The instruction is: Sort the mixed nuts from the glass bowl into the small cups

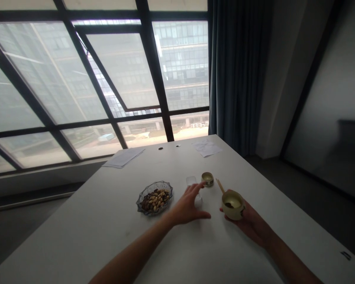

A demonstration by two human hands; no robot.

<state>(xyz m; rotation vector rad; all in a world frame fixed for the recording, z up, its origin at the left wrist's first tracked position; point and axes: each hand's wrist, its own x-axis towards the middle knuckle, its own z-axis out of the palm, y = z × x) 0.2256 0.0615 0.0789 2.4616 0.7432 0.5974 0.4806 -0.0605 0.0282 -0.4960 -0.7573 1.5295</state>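
My right hand [251,225] is wrapped round a pale green bowl [233,213], which is tilted towards me with some dark bits at its bottom. A pair of chopsticks [220,185] shows just behind that bowl; whether they touch it I cannot tell. Fingers and thumb spread apart, my left hand [189,207] reaches over the table with nothing in it. Its fingertips are close to a small pale green cup [207,179] with dark markings. Partly hidden behind this hand is a clear plastic box [191,180]. A scalloped glass dish [140,199] of peanuts and dark pieces [156,199] lies left of it.
The white table [91,232] carries a stack of papers [124,157] at the far left and a loose sheet [207,148] at the far right. Windows [124,71] line the far side, one pane tilted out. A dark curtain [238,79] hangs at the right.
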